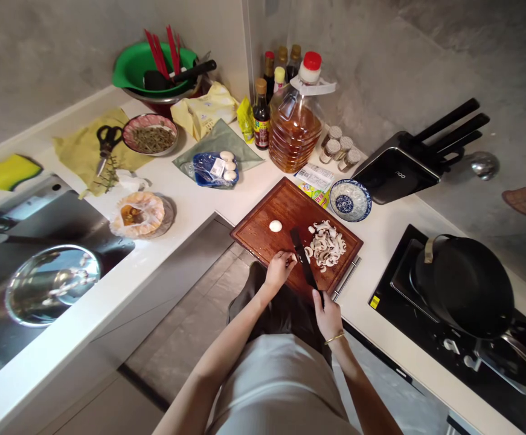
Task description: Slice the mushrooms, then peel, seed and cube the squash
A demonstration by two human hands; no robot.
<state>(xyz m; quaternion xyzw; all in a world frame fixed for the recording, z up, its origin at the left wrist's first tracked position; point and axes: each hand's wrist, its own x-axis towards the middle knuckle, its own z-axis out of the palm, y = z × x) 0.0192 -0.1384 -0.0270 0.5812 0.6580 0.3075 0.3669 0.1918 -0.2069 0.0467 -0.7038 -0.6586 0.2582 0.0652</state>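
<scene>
A wooden cutting board (263,208) lies across the counter's corner in front of me. My right hand (327,314) grips the handle of a black kitchen knife (305,261), its blade pointing away over the board. Just left of the blade, my left hand (279,269) pinches a white mushroom (293,258), mostly covered by the fingers. One whole white mushroom (275,226) rests on the board farther up. Right of the knife spreads a pile of sliced mushrooms (328,244).
Behind the board stand a large oil jug (294,130), a blue-patterned bowl (350,200) and a knife block (396,169). A blue tray of mushrooms (215,168) is farther left. The sink (113,241) is at left; a frying pan (466,287) sits on the stove at right.
</scene>
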